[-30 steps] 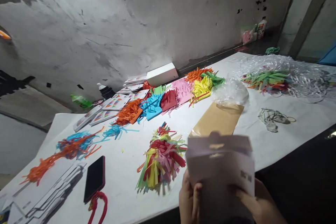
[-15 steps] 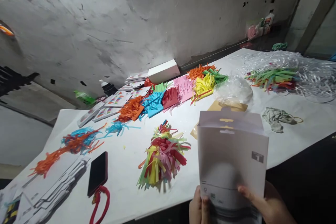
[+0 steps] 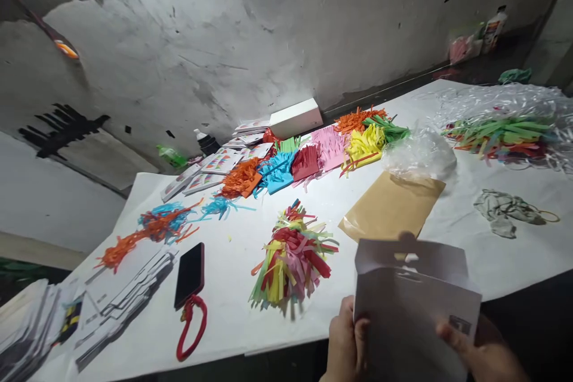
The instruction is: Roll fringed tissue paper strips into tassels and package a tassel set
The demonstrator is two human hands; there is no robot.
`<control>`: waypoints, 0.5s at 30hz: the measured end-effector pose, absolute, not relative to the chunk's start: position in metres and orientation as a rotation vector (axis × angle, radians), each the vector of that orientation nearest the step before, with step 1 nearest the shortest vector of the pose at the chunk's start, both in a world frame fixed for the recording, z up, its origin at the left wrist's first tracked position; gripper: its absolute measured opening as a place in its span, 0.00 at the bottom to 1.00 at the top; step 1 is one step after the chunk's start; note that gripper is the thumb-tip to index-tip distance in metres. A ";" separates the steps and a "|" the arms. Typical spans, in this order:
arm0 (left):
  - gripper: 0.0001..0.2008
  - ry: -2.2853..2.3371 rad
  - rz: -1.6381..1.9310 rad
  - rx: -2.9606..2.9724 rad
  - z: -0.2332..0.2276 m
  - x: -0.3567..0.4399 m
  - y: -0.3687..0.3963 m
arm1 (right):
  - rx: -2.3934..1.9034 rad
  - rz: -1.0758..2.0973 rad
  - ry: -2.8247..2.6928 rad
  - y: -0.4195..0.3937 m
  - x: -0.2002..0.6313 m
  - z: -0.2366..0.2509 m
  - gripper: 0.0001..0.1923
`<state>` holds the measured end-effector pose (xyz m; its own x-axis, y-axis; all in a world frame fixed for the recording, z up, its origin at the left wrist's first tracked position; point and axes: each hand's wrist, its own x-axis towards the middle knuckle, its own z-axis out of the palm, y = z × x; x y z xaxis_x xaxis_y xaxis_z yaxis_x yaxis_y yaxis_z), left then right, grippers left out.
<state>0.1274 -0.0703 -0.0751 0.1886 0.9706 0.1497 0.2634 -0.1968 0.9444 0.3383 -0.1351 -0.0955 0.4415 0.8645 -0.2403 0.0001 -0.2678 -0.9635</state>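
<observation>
Both my hands hold a flat white cardboard package [image 3: 414,304] with a hang-tab cutout at its top, low at the front edge of the table. My left hand [image 3: 345,346] grips its left side and my right hand [image 3: 481,352] grips its right side with the thumb across the front. Just left of the package lies a mixed bundle of coloured paper fringe strips [image 3: 293,256]. A brown paper envelope [image 3: 391,206] lies on the table behind the package.
On the white table [image 3: 233,286] lie a black phone [image 3: 190,274] with a red loop strap, stacks of flat white cards [image 3: 125,298], sorted fringe piles [image 3: 313,155], a white box [image 3: 295,117], clear plastic bags [image 3: 501,125] and a crumpled cloth [image 3: 504,212]. A stained wall stands behind.
The package has dropped lower and tilted, so the brown envelope behind it shows again. The view has shifted left and now takes in more card stacks.
</observation>
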 end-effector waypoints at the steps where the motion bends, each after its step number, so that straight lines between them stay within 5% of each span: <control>1: 0.31 1.166 1.033 1.617 -0.077 0.127 -0.072 | -1.626 0.964 -0.777 -0.130 0.343 -0.090 0.19; 9: 0.28 1.364 1.434 1.542 -0.052 0.134 -0.057 | -1.514 0.900 -0.966 -0.108 0.329 -0.074 0.14; 15: 0.25 1.423 1.552 1.359 -0.047 0.140 -0.043 | -1.228 0.793 -0.627 -0.103 0.316 -0.065 0.23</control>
